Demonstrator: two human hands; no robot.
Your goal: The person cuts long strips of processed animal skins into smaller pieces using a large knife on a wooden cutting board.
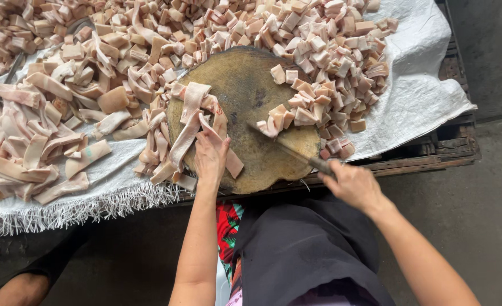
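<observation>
Round board (251, 96): strips (191, 122) under left hand (210, 158)

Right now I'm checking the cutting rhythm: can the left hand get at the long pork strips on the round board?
Probably yes: the left hand already rests on the long strips on the round board, and the knife lies off to the right.

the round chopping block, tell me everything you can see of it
The round chopping block is a thick wooden disc, worn brownish with dark stains. It lies flat on the white woven cloth. Long meat strips drape over its left side under the left hand; cut cubes sit at its right, where the knife in the right hand lies across it.
</observation>
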